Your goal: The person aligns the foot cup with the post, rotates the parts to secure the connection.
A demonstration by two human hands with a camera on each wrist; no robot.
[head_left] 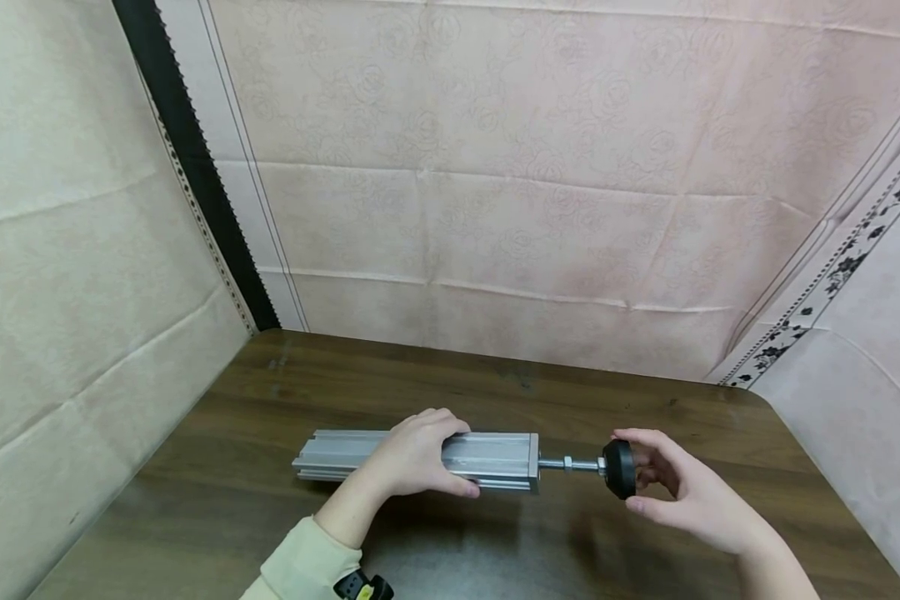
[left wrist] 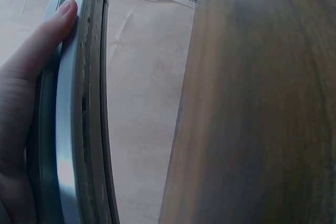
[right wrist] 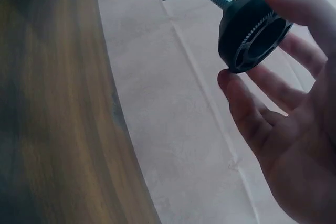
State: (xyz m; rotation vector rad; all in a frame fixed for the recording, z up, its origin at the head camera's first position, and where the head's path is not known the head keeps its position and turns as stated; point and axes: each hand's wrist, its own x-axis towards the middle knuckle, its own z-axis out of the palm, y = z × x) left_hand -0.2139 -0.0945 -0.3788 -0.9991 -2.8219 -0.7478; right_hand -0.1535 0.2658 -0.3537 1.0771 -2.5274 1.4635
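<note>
My left hand point(head_left: 416, 457) grips a silver aluminium extrusion point(head_left: 495, 454) around its middle, holding it level above the table. In the left wrist view the thumb lies along the grooved side of the extrusion point(left wrist: 67, 129). From its right end cap a threaded rod point(head_left: 583, 464) with a nut sticks out, and a black round leveling foot point(head_left: 619, 469) sits on the rod's end. My right hand point(head_left: 693, 492) pinches the foot's rim between thumb and fingers; the right wrist view shows its ribbed, hollow underside point(right wrist: 265, 38).
A dark brown wooden table point(head_left: 217, 475) lies below the hands. Pale patterned cloth point(head_left: 510, 208) hangs behind it and on both sides, with a black strip point(head_left: 202, 183) at the left corner. A dark band point(head_left: 363, 586) sits at the left cuff.
</note>
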